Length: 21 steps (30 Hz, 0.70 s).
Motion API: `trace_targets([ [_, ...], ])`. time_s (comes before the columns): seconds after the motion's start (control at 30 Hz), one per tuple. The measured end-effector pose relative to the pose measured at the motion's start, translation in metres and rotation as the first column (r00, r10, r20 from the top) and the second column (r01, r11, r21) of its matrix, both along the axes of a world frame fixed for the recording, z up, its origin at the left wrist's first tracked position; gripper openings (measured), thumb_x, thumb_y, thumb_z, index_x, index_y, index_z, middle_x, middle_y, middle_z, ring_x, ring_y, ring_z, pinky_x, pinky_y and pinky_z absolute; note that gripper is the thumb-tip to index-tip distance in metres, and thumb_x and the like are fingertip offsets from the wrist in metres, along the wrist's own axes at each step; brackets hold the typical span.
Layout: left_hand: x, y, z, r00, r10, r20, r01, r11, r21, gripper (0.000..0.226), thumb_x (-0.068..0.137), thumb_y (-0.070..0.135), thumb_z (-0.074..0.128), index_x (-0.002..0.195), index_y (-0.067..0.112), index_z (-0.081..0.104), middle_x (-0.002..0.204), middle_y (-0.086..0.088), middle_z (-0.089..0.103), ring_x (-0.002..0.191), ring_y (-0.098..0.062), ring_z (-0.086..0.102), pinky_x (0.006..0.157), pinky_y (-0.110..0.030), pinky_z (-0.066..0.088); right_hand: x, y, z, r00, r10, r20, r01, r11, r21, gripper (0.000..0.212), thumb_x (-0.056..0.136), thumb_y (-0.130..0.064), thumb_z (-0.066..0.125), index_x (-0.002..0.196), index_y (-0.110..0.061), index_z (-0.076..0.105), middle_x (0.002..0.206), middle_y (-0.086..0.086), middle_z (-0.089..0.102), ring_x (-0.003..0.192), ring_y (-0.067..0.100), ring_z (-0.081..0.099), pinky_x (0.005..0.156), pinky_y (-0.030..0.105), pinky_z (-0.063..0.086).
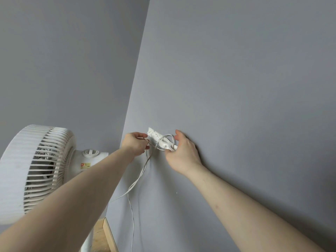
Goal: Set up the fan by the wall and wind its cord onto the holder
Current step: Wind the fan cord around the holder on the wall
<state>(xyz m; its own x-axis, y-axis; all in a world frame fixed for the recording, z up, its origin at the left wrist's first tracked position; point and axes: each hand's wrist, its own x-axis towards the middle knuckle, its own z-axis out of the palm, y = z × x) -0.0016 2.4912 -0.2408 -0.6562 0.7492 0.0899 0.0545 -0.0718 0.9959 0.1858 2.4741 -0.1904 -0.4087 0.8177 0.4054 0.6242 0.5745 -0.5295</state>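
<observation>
A white pedestal fan (36, 171) stands at the lower left, close to the corner, its grille turned left. Its thin white cord (140, 176) runs up from below to a small white holder (160, 140) fixed on the grey wall. My left hand (135, 144) pinches the cord just left of the holder. My right hand (182, 151) grips the holder's outer end, where a loop of cord arches over it. The fan's base is hidden behind my left forearm.
Two grey walls (236, 79) meet in a corner just left of the holder. A strip of wooden floor and skirting (104, 233) shows at the bottom beside the fan's white pole (89, 240).
</observation>
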Motion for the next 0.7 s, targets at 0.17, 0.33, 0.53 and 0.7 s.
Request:
trace_targets([
  [0.17,0.000,0.006,0.012,0.997,0.060,0.051,-0.059,0.998,-0.009,0.020,0.090,0.004,0.063,0.107,0.012,0.069,0.075,-0.005,0.074,0.079,-0.020,0.075,0.090,-0.040,0.060,-0.009,0.009,0.006,0.994,-0.013,-0.105,-0.002,0.990,-0.138,0.074,0.075,-0.017,0.057,0.148,-0.019,0.047,0.137,-0.005,0.064,0.120,0.024,0.064,0.097,0.042,0.056],
  [0.33,0.006,0.008,0.035,0.994,0.093,0.060,-0.096,0.994,0.046,0.019,0.090,0.002,0.062,0.104,0.012,0.070,0.073,-0.006,0.071,0.065,-0.013,0.070,0.087,-0.039,0.061,-0.001,0.007,-0.001,1.000,-0.027,0.010,0.027,0.998,0.048,0.049,0.089,-0.017,0.060,0.137,-0.023,0.057,0.130,-0.005,0.065,0.120,0.021,0.061,0.099,0.035,0.051],
  [0.53,0.002,0.010,0.058,0.992,0.121,0.038,-0.124,0.987,0.099,0.024,0.090,0.003,0.057,0.104,0.013,0.073,0.072,-0.005,0.070,0.064,-0.014,0.069,0.087,-0.041,0.061,0.005,0.007,-0.009,0.993,-0.016,0.117,-0.005,0.984,0.176,0.043,0.090,-0.017,0.055,0.131,-0.028,0.060,0.126,-0.004,0.054,0.109,0.022,0.062,0.093,0.036,0.052],
  [0.7,0.007,0.008,0.078,0.994,0.083,-0.076,-0.069,0.983,0.173,0.022,0.096,0.006,0.057,0.110,0.013,0.073,0.085,-0.003,0.069,0.067,-0.014,0.065,0.073,-0.029,0.060,0.013,0.004,-0.015,0.979,-0.019,0.201,-0.029,0.973,0.229,0.046,0.087,-0.014,0.054,0.132,-0.026,0.057,0.128,-0.005,0.046,0.102,0.025,0.065,0.088,0.037,0.054],
])
